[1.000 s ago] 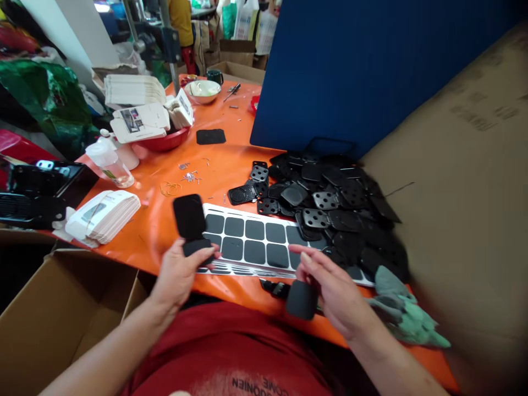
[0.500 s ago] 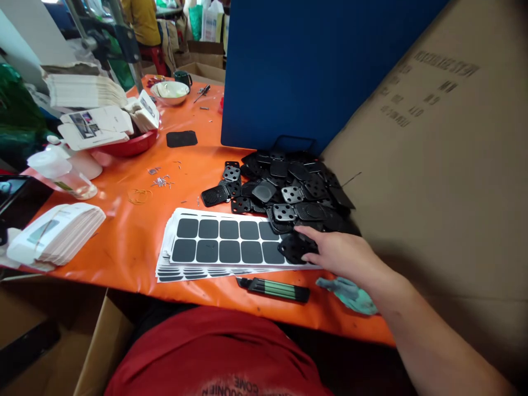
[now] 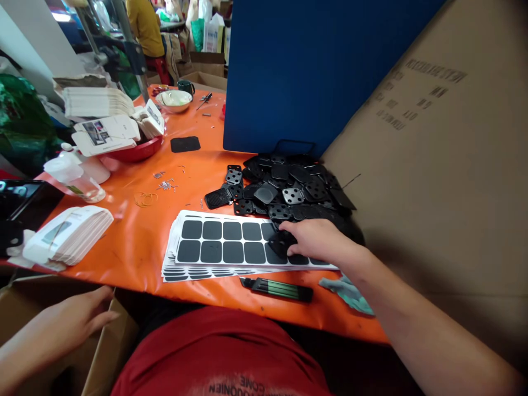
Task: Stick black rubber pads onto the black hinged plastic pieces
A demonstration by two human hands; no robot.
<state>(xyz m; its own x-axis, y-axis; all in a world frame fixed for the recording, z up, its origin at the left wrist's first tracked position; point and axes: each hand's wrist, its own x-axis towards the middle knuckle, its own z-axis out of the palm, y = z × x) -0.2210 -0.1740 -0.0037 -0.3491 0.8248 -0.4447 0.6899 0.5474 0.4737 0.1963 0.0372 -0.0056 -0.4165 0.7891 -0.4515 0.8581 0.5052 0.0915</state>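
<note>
Grip: right hand [image 3: 315, 239] fingers curled down on a flat black plastic plate [image 3: 282, 243].
Plate: on the stack of white sheets of matte black rounded-square pads [image 3: 223, 242], beside the heap of black perforated plates [image 3: 292, 187].
Other hand: left hand [image 3: 72, 319] loosely spread, holding nothing, above the brown cardboard box [image 3: 124, 335].
Surface: glossy orange tabletop [image 3: 136, 242].
Room: smooth blue panel [image 3: 309, 71], printed brown cardboard sheet [image 3: 433, 165].

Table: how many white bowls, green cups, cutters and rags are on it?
White bowl: 1
Green cup: 1
Cutter: 1
Rag: 1
Total: 4
</note>
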